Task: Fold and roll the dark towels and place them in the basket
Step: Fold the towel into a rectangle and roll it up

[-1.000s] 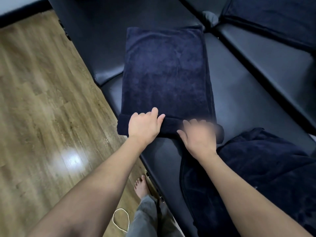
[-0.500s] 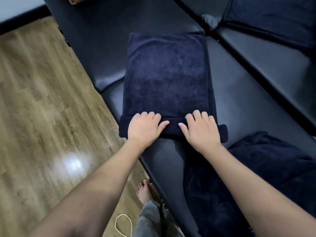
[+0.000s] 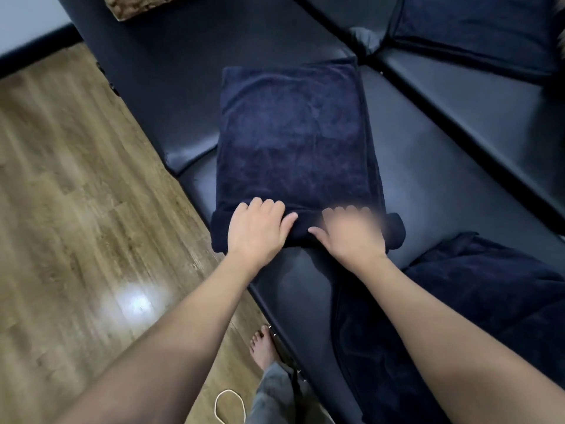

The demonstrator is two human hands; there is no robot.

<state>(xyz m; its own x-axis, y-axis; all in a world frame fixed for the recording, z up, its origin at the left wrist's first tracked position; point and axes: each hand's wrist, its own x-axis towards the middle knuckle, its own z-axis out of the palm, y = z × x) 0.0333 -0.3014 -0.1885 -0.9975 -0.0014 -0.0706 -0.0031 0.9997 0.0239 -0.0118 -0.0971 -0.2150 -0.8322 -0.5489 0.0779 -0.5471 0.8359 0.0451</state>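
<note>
A folded dark navy towel (image 3: 293, 133) lies flat on the black leather sofa seat (image 3: 428, 166), and its near end is rolled into a thick tube. My left hand (image 3: 256, 234) grips the left half of that roll, fingers curled over its top. On the right half sits my right hand (image 3: 348, 237), blurred by motion, its fingers laid over the roll. A corner of the woven basket (image 3: 134, 4) shows at the top left on the sofa.
A crumpled heap of dark towel (image 3: 489, 301) lies on the seat by my right forearm. Another dark cloth (image 3: 474, 26) covers the far right cushion. Wooden floor (image 3: 76, 209) lies left of the sofa edge, with my bare foot (image 3: 263, 347) and a white cord loop (image 3: 229, 408).
The roll has grown a little and moved away from me along the towel. Both hands stayed on it, and the right hand is in motion again. The basket corner came into view.
</note>
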